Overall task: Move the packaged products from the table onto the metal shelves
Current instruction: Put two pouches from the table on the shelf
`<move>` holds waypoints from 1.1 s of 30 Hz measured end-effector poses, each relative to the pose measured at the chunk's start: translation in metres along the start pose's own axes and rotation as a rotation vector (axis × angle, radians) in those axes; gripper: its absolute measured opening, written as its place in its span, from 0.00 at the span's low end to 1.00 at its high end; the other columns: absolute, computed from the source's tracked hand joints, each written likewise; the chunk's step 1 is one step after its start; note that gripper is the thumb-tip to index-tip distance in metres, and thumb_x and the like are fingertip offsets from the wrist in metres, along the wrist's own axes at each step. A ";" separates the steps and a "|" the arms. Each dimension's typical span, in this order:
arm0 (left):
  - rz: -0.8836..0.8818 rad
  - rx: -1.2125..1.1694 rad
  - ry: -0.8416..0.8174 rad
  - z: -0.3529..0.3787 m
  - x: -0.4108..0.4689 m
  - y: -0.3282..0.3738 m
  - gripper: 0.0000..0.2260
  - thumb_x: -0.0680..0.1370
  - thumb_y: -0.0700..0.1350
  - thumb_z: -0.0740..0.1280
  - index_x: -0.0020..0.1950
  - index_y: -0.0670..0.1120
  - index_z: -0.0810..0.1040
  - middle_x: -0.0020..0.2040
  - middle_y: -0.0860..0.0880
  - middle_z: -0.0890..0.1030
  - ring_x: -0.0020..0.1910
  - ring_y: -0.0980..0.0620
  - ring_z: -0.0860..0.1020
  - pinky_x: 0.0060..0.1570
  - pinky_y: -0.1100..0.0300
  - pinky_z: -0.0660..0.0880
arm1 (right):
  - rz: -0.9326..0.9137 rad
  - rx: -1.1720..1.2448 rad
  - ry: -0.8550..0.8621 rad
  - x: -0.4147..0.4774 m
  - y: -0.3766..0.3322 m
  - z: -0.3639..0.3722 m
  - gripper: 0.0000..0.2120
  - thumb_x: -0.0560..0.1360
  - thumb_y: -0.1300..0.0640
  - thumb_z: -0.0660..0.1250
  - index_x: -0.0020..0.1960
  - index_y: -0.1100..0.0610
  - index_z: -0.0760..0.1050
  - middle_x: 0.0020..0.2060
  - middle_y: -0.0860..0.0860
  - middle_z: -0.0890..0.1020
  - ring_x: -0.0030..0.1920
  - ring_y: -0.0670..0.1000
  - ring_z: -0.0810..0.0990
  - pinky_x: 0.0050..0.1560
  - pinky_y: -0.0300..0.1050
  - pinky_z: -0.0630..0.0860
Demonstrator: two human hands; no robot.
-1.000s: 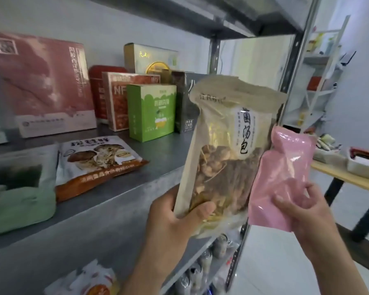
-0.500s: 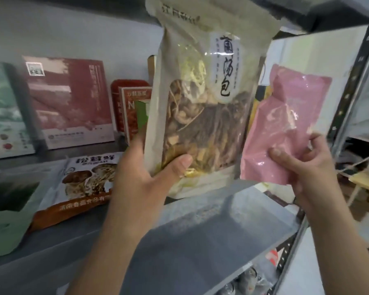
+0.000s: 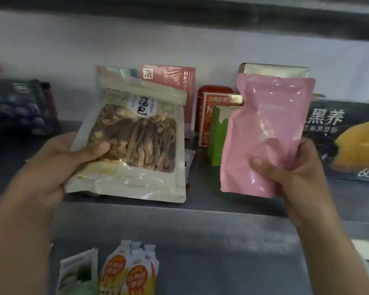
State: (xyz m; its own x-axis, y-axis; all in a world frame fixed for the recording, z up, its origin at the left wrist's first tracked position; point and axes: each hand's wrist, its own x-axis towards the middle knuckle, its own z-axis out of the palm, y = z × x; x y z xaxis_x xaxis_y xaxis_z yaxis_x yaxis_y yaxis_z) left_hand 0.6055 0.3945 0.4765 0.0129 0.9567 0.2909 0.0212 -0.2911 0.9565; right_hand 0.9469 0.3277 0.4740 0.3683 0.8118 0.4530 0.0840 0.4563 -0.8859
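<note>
Your left hand (image 3: 58, 165) grips the mushroom bag (image 3: 134, 141) and your right hand (image 3: 294, 173) grips the pink pouch (image 3: 264, 128), with the shelf (image 3: 222, 209) just under both hands, so next lay them down there

Dim, soft overall; motion blur at edges; glare on pink pouch (image 3: 264, 133).

Bare shelf (image 3: 202, 189) strip open between left hand (image 3: 58, 165) and right hand (image 3: 292, 173). Green box (image 3: 216, 135), red box (image 3: 206, 124) block behind it. Black box (image 3: 345, 141) outside right hand, dark box (image 3: 19, 107) outside left.
</note>
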 end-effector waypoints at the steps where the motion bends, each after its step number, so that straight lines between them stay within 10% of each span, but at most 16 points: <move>1: -0.008 -0.041 -0.043 0.002 -0.004 0.002 0.16 0.68 0.45 0.73 0.55 0.46 0.81 0.50 0.44 0.85 0.48 0.46 0.84 0.48 0.49 0.81 | 0.027 0.018 -0.024 0.001 0.004 0.005 0.28 0.56 0.59 0.77 0.51 0.51 0.69 0.47 0.46 0.82 0.47 0.48 0.84 0.45 0.52 0.81; 7: -0.170 0.130 -0.115 0.010 -0.005 0.008 0.46 0.39 0.62 0.82 0.56 0.55 0.80 0.50 0.49 0.85 0.46 0.52 0.84 0.39 0.61 0.78 | 0.073 0.057 -0.062 0.004 0.014 0.021 0.25 0.63 0.65 0.77 0.54 0.55 0.68 0.49 0.49 0.81 0.49 0.51 0.83 0.47 0.48 0.81; 14: 0.033 0.808 0.217 0.019 0.007 0.003 0.22 0.74 0.53 0.70 0.68 0.52 0.74 0.66 0.45 0.75 0.64 0.46 0.72 0.64 0.52 0.67 | 0.011 0.037 -0.084 0.001 0.019 0.034 0.24 0.64 0.65 0.77 0.50 0.49 0.68 0.49 0.46 0.81 0.49 0.48 0.82 0.47 0.46 0.81; 18: 0.550 1.023 0.018 0.031 -0.004 -0.004 0.26 0.76 0.66 0.60 0.71 0.57 0.70 0.77 0.51 0.58 0.77 0.48 0.51 0.73 0.45 0.53 | -0.020 -0.093 -0.093 -0.002 0.020 0.028 0.24 0.65 0.59 0.77 0.49 0.47 0.65 0.51 0.51 0.77 0.51 0.53 0.80 0.49 0.52 0.80; 21: 0.524 1.053 -0.339 0.045 -0.008 -0.010 0.34 0.71 0.76 0.44 0.73 0.63 0.62 0.76 0.59 0.59 0.75 0.60 0.53 0.75 0.48 0.53 | -0.018 -0.261 -0.125 -0.005 0.016 0.021 0.28 0.65 0.54 0.77 0.55 0.50 0.61 0.50 0.45 0.74 0.48 0.44 0.77 0.45 0.41 0.76; 28: 0.470 1.149 -0.328 0.043 0.000 -0.015 0.36 0.69 0.74 0.41 0.74 0.64 0.61 0.77 0.58 0.59 0.76 0.56 0.55 0.75 0.57 0.51 | 0.095 -0.288 -0.333 -0.011 0.003 0.008 0.34 0.55 0.54 0.78 0.52 0.38 0.62 0.52 0.38 0.77 0.53 0.38 0.79 0.47 0.36 0.79; 33: 0.466 1.145 -0.322 0.031 0.006 -0.019 0.37 0.69 0.74 0.42 0.73 0.61 0.64 0.76 0.55 0.61 0.76 0.53 0.57 0.75 0.55 0.53 | 0.085 -0.290 -0.287 -0.012 0.005 0.032 0.38 0.53 0.55 0.78 0.59 0.50 0.64 0.55 0.42 0.78 0.56 0.41 0.78 0.55 0.39 0.78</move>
State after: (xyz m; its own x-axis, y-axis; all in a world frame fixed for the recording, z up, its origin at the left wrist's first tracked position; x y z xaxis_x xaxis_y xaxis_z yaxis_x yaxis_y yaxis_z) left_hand 0.6357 0.4057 0.4595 0.4889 0.7651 0.4190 0.7929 -0.5900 0.1522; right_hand 0.9138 0.3324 0.4671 0.1158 0.9296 0.3498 0.3371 0.2945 -0.8942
